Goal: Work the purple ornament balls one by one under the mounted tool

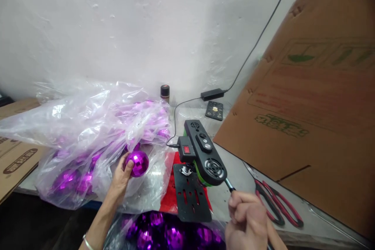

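Observation:
My left hand (121, 172) is closed round a shiny purple mirrored ball (138, 163), thumb across its near side. The ball is beside the opening of a clear plastic bag (79, 109) full of similar balls. My right hand (249, 218) is wrapped round a thin rod (229, 184) with a metal upper part and a black lower part. The rod's upper end meets the near end of a black machine (205, 150), though I cannot tell whether it is attached. This machine has round grilles, a red switch and green edges, and sits above a slotted black plate (191, 199).
Red-and-black handled pliers or cutters (278, 203) lie right of my right hand. A large cardboard box (307, 97) leans in from the right. A power adapter (212, 94), a dark card (214, 110) and a black-capped container (165, 91) are near the wall. More purple balls (174, 236) lie below.

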### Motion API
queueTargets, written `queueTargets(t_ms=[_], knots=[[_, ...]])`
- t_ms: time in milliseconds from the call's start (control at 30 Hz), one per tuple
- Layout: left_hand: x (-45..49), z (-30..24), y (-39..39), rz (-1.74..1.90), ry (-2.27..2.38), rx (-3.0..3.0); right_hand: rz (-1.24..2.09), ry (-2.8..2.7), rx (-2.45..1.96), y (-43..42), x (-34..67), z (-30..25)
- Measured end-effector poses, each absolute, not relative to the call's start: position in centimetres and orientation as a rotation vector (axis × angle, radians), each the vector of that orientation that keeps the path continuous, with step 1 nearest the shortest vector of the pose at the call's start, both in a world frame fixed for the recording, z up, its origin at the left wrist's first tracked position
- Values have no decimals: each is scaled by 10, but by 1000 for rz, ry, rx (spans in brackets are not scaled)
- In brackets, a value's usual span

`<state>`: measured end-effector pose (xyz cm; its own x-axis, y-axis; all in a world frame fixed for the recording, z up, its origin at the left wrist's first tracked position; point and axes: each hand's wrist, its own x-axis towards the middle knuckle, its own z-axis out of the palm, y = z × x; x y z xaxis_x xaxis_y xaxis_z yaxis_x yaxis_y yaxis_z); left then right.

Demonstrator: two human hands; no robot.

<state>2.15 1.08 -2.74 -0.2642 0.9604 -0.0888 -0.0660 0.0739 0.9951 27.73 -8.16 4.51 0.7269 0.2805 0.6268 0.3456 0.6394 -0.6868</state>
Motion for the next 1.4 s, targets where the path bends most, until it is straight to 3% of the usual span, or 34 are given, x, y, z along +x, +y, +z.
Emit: queueTargets(t_ms=[133,300,867,1400], knots=[[66,-28,-6,1179,1055,398,-36,-815,-910,-83,278,49],[105,-46,-25,1098,894,310,-9,-890,-915,-85,282,50],[155,-145,-62,1332,1243,1546,176,-956,-1006,-94,286,71],[157,-136,-63,1277,1116,2013,170,-941,-1003,-96,286,66]])
